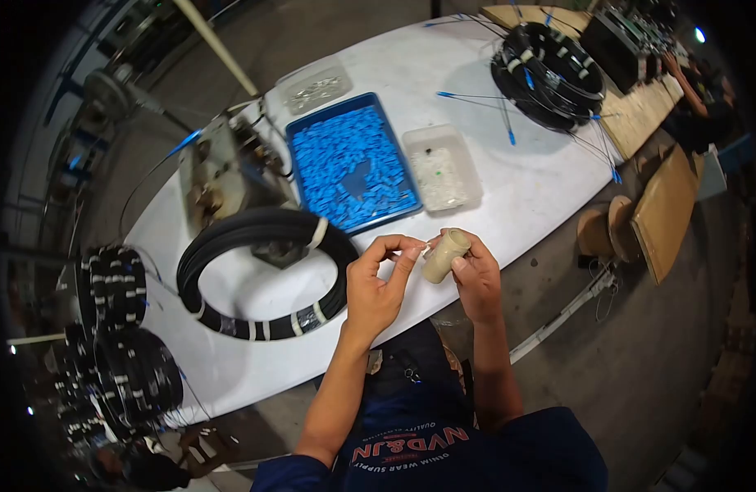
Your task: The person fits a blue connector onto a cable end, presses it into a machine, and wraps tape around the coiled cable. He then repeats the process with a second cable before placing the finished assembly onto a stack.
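The beige, hollow-ended cylindrical roll [445, 261] is up in the person's hands, tilted, just over the near edge of the long white table [411, 70]. The right hand [479, 283] grips it from the side, fingers curled behind and thumb pressed against its wall. The left hand [376, 287] has thumb and forefinger pinched together at a small whitish bit [425, 248] beside the roll; from here I can't make out what it is.

Just beyond the hands sits a rectangular translucent plastic tub [475, 182] of small clear pieces, and next to it a blue rectangular tray [386, 220] heaped with small bright-blue pieces [337, 148]. Another translucent tub [286, 88] rests past the tray's far end.

By the left hand lies a thick coil of black cable [230, 228] bound with white bands, and behind that stands a grimy boxy metal machine [222, 176]. At the table's far right end I see a second black coil [509, 66], its thin leads tipped in blue. Over there too, someone's arm [689, 92] reaches toward dark equipment [616, 51]. More banded black coils [136, 373] are piled off to the left.
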{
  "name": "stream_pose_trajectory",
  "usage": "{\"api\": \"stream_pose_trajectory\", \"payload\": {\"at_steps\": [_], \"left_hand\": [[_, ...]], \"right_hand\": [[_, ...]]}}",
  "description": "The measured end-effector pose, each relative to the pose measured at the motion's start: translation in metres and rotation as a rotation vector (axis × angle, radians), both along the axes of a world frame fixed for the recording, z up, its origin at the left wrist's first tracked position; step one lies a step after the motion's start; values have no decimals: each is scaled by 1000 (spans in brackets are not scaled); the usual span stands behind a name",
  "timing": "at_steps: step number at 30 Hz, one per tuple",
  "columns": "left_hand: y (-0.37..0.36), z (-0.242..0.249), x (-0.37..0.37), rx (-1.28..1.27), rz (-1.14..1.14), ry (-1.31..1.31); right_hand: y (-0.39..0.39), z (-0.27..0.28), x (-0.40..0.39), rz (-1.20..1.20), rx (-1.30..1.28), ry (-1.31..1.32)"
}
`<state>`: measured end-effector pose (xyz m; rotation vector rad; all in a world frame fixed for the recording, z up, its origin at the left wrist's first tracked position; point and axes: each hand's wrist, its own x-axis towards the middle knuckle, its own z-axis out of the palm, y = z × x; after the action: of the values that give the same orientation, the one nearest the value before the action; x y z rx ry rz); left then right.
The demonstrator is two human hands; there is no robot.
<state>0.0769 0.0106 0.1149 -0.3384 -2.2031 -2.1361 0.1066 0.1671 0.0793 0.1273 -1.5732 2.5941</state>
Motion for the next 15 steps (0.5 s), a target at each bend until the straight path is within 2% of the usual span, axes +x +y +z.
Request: {"api": "stream_pose_trajectory", "payload": {"at_steps": [3, 6, 11, 13, 15], "left_hand": [[-33, 5, 14, 120, -3, -51], [-62, 12, 27, 122, 43, -41], [-98, 21, 44, 245, 91, -43], [-115, 24, 47, 246, 119, -26], [-135, 29, 46, -17, 110, 96]], "right_hand": [[-33, 6, 6, 113, -130, -70], [-62, 7, 11, 305, -455, -70], [-109, 13, 19, 313, -335, -55], [-126, 19, 18, 260, -329, -161], [-144, 25, 14, 287, -367, -184]]}}
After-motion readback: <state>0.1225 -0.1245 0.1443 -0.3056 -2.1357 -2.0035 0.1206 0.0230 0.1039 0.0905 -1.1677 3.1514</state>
